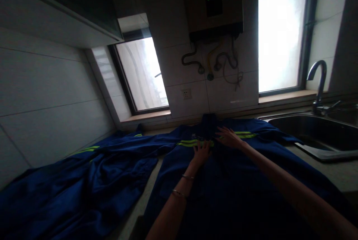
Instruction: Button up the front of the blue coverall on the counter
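Observation:
A dark blue work jacket [179, 173] with yellow-green stripes lies spread front up on the counter, its collar toward the wall. My left hand [201, 151] rests on its chest at the stripe, fingers spread. Just to the right, my right hand [229, 137] lies on the other side of the front opening, below the collar, with its fingers stretched out. Neither hand visibly grips the cloth. Two thin bangles circle my left wrist. The jacket's lower part is too dark to make out.
Another blue garment [112, 180] with matching stripes lies rumpled on the left. To the right, a steel sink [330, 154] with a curved faucet [320, 83] borders the jacket's sleeve. A water heater [214, 5] with pipes hangs on the tiled wall between two windows.

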